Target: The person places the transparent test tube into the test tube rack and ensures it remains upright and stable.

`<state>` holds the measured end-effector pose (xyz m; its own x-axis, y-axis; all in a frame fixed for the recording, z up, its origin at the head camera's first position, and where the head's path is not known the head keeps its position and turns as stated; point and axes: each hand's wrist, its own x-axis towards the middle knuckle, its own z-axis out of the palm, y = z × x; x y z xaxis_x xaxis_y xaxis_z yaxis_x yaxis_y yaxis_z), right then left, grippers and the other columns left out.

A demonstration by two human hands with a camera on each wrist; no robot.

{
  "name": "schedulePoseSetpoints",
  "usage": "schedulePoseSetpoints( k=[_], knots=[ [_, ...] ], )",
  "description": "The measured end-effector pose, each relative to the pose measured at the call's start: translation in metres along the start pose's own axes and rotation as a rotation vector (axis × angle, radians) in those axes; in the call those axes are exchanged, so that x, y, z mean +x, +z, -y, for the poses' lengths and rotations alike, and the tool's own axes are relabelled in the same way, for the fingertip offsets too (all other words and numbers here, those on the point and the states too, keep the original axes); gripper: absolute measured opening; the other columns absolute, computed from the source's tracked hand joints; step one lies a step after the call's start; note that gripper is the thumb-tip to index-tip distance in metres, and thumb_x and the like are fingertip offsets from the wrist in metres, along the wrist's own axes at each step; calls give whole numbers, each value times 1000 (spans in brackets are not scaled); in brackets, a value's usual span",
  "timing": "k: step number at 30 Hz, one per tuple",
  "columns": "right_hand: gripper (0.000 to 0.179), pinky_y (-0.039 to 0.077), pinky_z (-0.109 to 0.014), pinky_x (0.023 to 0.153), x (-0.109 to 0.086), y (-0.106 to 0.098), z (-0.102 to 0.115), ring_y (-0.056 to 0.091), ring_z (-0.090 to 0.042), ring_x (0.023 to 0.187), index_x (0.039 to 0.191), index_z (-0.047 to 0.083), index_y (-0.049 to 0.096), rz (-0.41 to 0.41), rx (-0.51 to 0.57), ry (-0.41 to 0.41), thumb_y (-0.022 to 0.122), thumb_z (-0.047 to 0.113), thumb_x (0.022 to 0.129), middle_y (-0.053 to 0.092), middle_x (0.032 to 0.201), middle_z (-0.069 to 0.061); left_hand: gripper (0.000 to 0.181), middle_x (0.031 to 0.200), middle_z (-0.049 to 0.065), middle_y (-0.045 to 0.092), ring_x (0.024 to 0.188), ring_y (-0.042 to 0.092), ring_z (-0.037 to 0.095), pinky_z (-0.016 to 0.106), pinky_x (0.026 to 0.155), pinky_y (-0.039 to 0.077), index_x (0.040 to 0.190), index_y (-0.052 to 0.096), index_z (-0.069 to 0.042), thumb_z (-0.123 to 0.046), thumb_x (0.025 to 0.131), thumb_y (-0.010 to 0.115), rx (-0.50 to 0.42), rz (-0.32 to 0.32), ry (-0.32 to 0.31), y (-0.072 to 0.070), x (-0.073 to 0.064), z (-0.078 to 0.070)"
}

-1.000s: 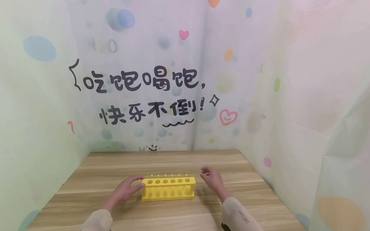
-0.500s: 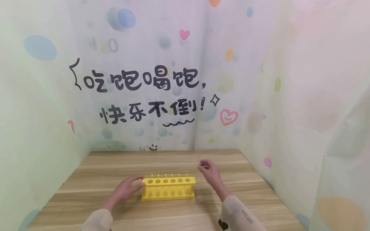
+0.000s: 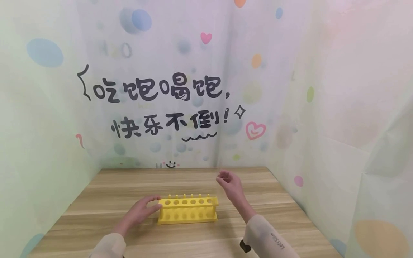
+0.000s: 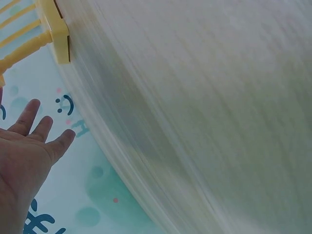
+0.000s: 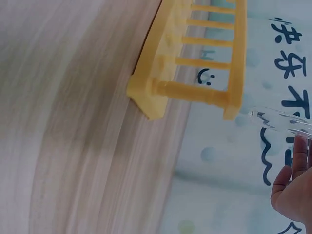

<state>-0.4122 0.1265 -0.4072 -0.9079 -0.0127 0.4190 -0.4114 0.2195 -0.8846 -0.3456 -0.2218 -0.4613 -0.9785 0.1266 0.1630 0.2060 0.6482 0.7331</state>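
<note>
A yellow test tube rack stands upright on the table, with a row of round holes in its top plate and short pegs behind. My left hand holds the rack's left end between thumb and forefinger; the other fingers are spread in the left wrist view. Above and behind the rack's right end, my right hand pinches a clear test tube. In the right wrist view the tube's rounded end points toward the rack's top plate, apart from it. The tube is very faint in the head view.
The wood-grain table reaches back to a printed curtain with dark lettering and coloured dots. More curtain hangs along the right and left sides of the table.
My right hand has risen and shifted a little left toward the rack, turning the test tube from pointing up to pointing down. The left hand and the rack have stayed in place.
</note>
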Motion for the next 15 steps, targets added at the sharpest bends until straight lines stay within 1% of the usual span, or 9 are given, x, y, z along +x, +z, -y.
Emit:
schedulePoseSetpoints(
  k=[3,6,9,15],
  knots=[
    [27,54,-25,79,-3,4,8,65,-15,87,110,4,63,22,31,-20,71,12,85,68,101,-12,47,138,18,51,131,41,44,64,103,34,127,58,-15,-44,91,60,2,2,-6,0,0,-1],
    [27,54,-22,77,-5,8,11,64,-12,86,109,3,62,41,30,-28,71,12,85,68,101,-12,47,139,18,51,131,41,44,64,102,35,127,58,-16,-44,91,60,4,4,-13,0,0,-1],
    [25,53,-20,76,-7,12,10,64,-9,84,108,4,63,58,30,-20,70,11,85,67,101,-11,46,139,19,51,131,41,44,64,102,35,127,58,-16,-45,91,60,2,5,-17,0,0,-2],
    [25,54,-21,75,-9,16,6,64,-12,83,108,-3,60,87,39,-24,68,5,85,67,99,-16,48,139,18,51,131,41,43,64,103,34,128,58,-16,-46,91,60,0,3,-15,1,0,0]
  ],
)
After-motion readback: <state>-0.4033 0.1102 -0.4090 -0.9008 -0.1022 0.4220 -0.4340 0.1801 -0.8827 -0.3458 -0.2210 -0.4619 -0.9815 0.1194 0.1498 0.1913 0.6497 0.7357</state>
